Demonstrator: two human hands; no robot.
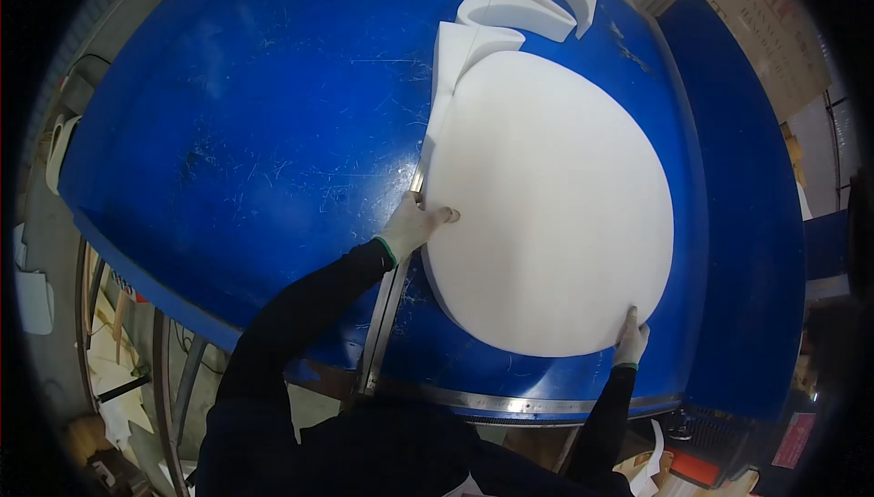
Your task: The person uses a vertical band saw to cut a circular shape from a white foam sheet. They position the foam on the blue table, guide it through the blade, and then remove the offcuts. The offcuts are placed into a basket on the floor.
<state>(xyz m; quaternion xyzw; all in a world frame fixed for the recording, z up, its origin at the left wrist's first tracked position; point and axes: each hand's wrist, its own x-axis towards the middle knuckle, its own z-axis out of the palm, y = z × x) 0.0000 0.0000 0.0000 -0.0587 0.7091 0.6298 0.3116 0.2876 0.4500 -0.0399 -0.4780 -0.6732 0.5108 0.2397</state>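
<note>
A large white round foam slab (551, 206) lies flat on a blue table (300, 106). My left hand (417, 224), in a pale glove with a green cuff, grips its left edge, thumb on top and fingers down the side. At the near right edge my right hand (632, 340), gloved the same way, holds the rim with its thumb on the upper face. The other fingers of that hand are partly hidden. Curved white foam offcuts (523, 1) lie beyond the slab, and a thin strip of foam (443, 101) runs along its far left side.
A metal strip (387, 306) crosses the table beside my left hand. A graduated metal rail (546, 404) lines the near edge. On the right stands a blue panel (742, 206), with a printed cardboard sheet (769, 33) behind it. Foam scraps (118, 397) lie below the table at left.
</note>
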